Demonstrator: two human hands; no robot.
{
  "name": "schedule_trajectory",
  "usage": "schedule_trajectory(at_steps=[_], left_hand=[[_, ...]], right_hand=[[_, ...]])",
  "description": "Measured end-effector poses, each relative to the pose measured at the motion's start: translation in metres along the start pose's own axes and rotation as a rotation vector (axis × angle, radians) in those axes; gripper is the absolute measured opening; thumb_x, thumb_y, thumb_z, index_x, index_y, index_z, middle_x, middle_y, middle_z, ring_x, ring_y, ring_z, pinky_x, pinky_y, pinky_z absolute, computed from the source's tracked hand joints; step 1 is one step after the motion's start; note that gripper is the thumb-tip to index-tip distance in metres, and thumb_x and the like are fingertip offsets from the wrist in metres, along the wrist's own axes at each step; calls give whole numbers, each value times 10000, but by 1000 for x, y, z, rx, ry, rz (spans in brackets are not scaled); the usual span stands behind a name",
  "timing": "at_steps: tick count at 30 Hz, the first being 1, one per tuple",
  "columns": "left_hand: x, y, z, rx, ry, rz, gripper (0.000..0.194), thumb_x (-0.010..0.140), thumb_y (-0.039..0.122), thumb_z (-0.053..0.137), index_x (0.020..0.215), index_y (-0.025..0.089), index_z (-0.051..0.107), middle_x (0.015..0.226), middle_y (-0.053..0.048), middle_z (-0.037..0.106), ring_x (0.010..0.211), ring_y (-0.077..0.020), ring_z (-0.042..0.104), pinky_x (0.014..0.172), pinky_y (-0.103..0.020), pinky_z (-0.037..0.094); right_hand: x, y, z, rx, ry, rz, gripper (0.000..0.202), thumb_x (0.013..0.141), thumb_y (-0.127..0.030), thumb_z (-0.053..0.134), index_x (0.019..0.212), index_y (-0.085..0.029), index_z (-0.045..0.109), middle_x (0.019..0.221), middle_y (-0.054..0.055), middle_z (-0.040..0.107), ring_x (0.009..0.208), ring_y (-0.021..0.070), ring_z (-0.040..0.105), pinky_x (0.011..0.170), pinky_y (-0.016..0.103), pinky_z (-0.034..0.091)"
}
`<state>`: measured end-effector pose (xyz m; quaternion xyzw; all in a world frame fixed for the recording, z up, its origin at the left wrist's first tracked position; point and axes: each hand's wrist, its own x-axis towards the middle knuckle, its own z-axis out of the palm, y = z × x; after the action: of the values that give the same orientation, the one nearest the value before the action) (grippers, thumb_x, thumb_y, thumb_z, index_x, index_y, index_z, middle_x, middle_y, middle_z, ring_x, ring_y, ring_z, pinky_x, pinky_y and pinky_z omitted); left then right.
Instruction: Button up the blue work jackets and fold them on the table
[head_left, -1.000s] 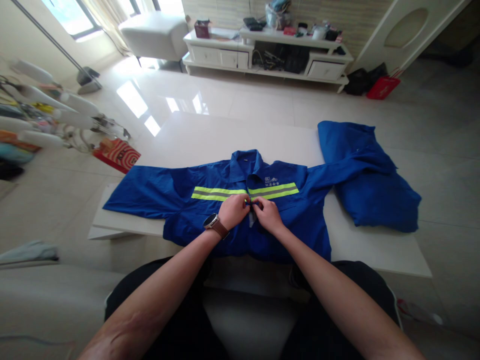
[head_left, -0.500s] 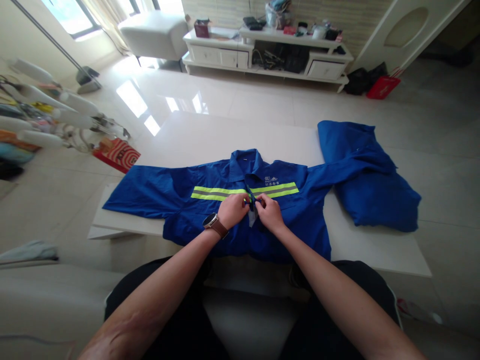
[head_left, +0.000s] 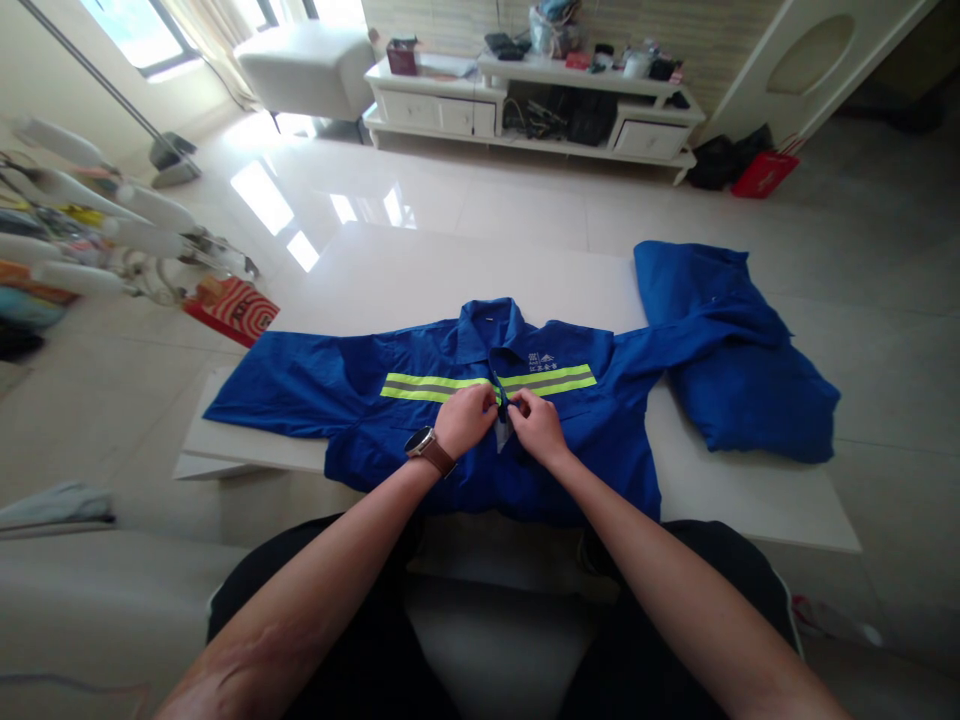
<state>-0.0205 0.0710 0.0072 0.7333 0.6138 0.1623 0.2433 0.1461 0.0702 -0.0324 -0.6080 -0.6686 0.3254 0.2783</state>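
Note:
A blue work jacket [head_left: 390,440] with a yellow-green and grey reflective stripe lies front up, collar away from me, sleeves spread to both sides. At its front opening, just below the stripe, my left hand [head_left: 466,420] pinches the left edge of the placket. My right hand [head_left: 538,425] pinches the facing edge, close beside the left. Between them a light grey patch shows in the gap. The fingertips cover whatever fastener may be there. White lettering and a logo sit on the right chest.
The jacket rests on a white table [head_left: 420,270]. Folded blue garments [head_left: 739,370] are piled at the right end, under the right sleeve. Beyond stand a white TV cabinet [head_left: 442,115] and a pale stool [head_left: 307,70]. A red patterned bag [head_left: 236,305] is left of the table.
Both hands stay at the placket with almost the same pinch. The fingers shift only slightly, and the whole view drifts a touch.

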Motion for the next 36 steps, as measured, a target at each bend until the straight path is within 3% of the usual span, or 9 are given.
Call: schedule_trajectory(at_steps=[26, 36], left_hand=[[-1, -1, 2, -4, 1, -7, 59, 853, 155, 589, 852, 213, 592, 836, -25, 694, 772, -190, 624, 645, -287, 392], [0, -2, 2, 27, -48, -45, 117, 938, 210, 544, 907, 208, 657, 916, -55, 732, 879, -215, 661, 732, -297, 455]], right_hand=[[0, 0, 0, 20, -17, -23, 130, 838, -294, 558, 852, -227, 668, 616, -33, 567, 623, 171, 560, 644, 267, 367], [-1, -1, 0, 23, -16, -24, 128, 830, -289, 557, 851, -227, 667, 608, -34, 568, 632, 173, 565, 658, 267, 369]])
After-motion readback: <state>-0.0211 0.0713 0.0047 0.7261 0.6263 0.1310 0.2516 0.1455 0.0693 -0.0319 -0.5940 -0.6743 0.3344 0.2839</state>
